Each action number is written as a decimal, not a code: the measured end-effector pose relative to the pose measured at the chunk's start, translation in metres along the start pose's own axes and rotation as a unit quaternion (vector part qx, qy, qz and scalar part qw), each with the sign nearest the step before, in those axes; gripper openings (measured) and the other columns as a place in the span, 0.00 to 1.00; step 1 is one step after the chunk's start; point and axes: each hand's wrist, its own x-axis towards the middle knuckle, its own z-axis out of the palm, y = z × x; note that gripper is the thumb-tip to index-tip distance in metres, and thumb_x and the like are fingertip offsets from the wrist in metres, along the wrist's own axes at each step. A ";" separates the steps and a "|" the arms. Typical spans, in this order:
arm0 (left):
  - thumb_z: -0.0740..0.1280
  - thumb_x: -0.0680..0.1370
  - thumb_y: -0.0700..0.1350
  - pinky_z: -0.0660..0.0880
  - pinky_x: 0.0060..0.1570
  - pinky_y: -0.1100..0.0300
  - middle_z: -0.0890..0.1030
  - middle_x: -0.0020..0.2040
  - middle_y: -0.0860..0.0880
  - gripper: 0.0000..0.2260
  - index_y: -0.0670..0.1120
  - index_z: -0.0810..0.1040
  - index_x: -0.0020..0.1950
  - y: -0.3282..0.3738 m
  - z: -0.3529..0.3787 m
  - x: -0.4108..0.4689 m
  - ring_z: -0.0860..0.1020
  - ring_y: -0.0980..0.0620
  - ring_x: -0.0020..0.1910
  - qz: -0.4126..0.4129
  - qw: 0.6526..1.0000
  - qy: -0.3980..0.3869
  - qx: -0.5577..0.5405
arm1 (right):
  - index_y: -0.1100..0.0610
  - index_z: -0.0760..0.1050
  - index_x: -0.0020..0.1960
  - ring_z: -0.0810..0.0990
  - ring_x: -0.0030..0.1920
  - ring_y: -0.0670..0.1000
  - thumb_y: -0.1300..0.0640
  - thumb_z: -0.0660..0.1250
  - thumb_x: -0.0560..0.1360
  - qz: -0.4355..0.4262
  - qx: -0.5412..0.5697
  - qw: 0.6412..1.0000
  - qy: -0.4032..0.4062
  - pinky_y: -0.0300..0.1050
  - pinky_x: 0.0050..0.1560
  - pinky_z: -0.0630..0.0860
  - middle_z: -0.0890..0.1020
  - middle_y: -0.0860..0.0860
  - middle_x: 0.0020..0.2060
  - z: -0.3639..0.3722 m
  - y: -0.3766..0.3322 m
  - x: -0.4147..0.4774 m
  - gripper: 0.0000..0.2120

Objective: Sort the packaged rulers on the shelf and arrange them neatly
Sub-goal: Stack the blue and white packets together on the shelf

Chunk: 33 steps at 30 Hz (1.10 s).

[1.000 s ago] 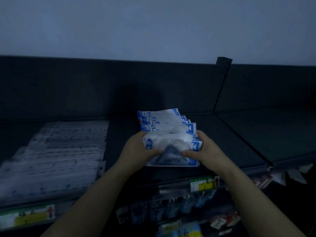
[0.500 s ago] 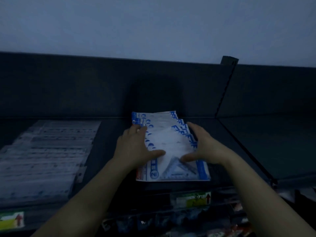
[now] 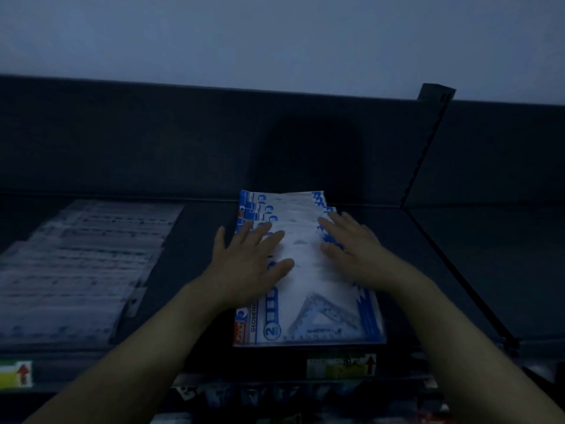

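Observation:
A fanned stack of blue-and-white packaged geometry ruler sets [image 3: 305,319] lies flat in the middle of the dark shelf [image 3: 198,240]; the front pack shows a clear triangle ruler. My left hand [image 3: 247,264] rests flat on the stack's left side, fingers spread. On the stack's right side lies my right hand [image 3: 351,249], palm down with fingers apart. Neither hand grips a pack. A second spread of clear-packaged straight rulers [image 3: 76,270] covers the left part of the shelf.
A slotted upright divider [image 3: 428,148] separates this shelf from the bare shelf section on the right [image 3: 489,255]. Price labels [image 3: 339,365] sit on the front rail. Small hanging goods show dimly on the level below. The scene is dark.
The stack went from being held up in both hands to lying flat on the shelf. Both hands let go and slid forward on top of it, fingers spreading.

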 end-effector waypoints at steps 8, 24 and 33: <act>0.48 0.81 0.61 0.39 0.73 0.40 0.56 0.78 0.58 0.24 0.56 0.59 0.75 0.000 0.004 -0.007 0.48 0.53 0.78 0.008 1.000 -0.002 -0.018 | 0.52 0.65 0.72 0.63 0.72 0.45 0.50 0.47 0.83 0.007 -0.009 1.000 0.010 0.44 0.73 0.48 0.67 0.45 0.71 0.014 0.028 -0.005 0.21; 0.66 0.78 0.47 0.71 0.53 0.59 0.75 0.60 0.48 0.13 0.49 0.75 0.63 -0.015 -0.006 0.009 0.75 0.50 0.55 -0.087 0.951 0.215 -0.205 | 0.65 0.77 0.43 0.74 0.32 0.47 0.59 0.66 0.74 0.181 0.234 0.932 0.209 0.38 0.29 0.70 0.78 0.53 0.34 0.007 0.031 0.026 0.08; 0.66 0.77 0.52 0.68 0.57 0.61 0.69 0.62 0.51 0.18 0.49 0.71 0.65 -0.012 -0.006 0.009 0.71 0.52 0.61 -0.097 0.938 0.165 -0.288 | 0.60 0.69 0.70 0.75 0.62 0.52 0.56 0.61 0.78 0.197 0.327 0.900 0.210 0.38 0.55 0.69 0.75 0.54 0.65 0.008 0.039 0.022 0.21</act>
